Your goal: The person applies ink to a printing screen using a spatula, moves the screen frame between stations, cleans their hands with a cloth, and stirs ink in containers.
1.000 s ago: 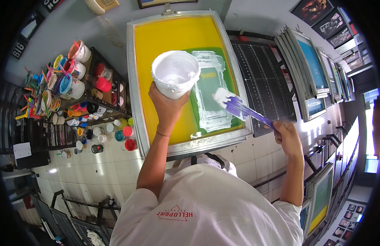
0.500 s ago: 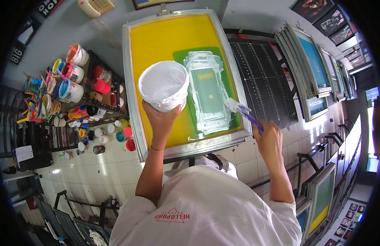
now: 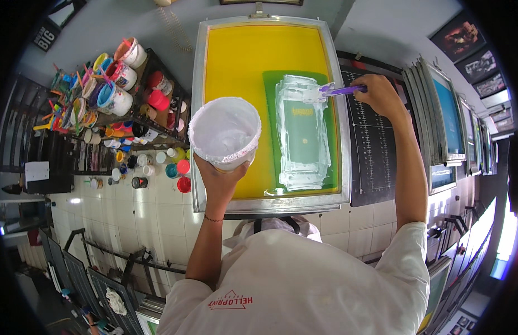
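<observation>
From below, my left hand (image 3: pixel 221 180) grips a white tub (image 3: pixel 225 131) smeared with white ink inside and around its rim. The tub is held over the left part of a metal-framed printing screen (image 3: pixel 236 56) with yellow mesh. My right hand (image 3: pixel 380 96) is closed round the purple handle of an ink spatula (image 3: pixel 344 90). Its white-coated blade touches or hovers just over the top right of a band of white ink (image 3: pixel 290 84); I cannot tell which. That ink forms a rough rectangular border on the green part of the mesh, around a pale green panel (image 3: pixel 305 120).
Tubs of coloured ink (image 3: pixel 115 97) with stirring sticks crowd a rack at the left, and more pots (image 3: pixel 183 184) stand below it. A black board with white rule marks (image 3: pixel 373 151) lies right of the screen. Further right, framed screens (image 3: pixel 446 111) stand in a row.
My right hand has swung up and away with the spatula, from the lower right of the white ink to its top right. The view has shifted; my left hand still holds the tub.
</observation>
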`<state>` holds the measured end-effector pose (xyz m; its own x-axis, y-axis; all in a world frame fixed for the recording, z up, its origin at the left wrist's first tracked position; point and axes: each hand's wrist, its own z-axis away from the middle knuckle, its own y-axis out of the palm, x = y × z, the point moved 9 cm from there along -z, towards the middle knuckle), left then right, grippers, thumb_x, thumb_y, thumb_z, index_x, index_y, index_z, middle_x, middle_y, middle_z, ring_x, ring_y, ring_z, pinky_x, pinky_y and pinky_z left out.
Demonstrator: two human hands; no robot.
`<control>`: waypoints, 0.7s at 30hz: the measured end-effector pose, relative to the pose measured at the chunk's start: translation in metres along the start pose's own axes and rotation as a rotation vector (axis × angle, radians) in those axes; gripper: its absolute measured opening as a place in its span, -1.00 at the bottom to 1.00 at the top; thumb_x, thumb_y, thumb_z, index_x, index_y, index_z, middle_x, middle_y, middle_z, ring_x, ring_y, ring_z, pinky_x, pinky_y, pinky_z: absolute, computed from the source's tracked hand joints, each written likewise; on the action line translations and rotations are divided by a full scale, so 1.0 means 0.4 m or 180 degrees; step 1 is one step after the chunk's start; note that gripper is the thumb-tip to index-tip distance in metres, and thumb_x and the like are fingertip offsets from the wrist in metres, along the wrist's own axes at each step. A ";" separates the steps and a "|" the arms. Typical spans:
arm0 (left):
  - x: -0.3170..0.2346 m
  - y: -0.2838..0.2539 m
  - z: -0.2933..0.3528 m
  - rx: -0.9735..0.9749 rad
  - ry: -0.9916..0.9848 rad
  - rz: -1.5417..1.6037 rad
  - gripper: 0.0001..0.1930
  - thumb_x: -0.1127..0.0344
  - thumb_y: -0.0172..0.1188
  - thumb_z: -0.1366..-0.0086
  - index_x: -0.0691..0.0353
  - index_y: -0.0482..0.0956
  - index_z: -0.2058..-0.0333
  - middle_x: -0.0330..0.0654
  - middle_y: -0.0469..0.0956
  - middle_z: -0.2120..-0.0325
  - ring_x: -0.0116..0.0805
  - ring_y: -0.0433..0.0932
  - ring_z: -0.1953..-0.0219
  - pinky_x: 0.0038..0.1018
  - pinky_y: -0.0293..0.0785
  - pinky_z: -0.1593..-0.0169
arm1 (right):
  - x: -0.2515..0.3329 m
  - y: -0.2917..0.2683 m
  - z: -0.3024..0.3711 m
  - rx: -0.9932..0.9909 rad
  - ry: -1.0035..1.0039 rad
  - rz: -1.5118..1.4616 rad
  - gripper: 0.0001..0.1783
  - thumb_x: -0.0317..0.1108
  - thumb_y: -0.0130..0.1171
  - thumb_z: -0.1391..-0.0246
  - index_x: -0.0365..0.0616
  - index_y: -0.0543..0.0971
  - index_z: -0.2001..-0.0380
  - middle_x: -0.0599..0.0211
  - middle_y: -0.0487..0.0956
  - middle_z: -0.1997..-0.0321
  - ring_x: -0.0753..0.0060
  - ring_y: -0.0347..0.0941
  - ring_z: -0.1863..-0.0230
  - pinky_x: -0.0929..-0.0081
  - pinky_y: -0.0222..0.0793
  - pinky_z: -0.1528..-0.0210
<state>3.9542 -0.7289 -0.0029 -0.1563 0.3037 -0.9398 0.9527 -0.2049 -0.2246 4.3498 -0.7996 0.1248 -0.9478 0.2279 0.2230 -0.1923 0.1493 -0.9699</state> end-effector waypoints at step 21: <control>-0.030 -0.013 0.041 -0.0282 -0.0066 -0.0079 0.04 0.34 0.53 0.14 0.33 0.04 -0.27 0.00 0.28 -0.14 -0.15 0.31 -0.19 -0.25 0.23 -0.29 | 0.023 0.030 -0.088 -0.0014 -0.0337 -0.0426 -0.64 -0.30 0.21 0.08 -0.30 0.66 0.22 -0.10 0.64 0.22 -0.09 0.56 0.13 0.20 0.42 0.00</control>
<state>3.9468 -0.7469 0.0055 -0.1846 0.2883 -0.9396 0.9676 -0.1141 -0.2251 4.3479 -0.7618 0.1186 -0.9354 0.1031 0.3384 -0.3177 0.1758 -0.9318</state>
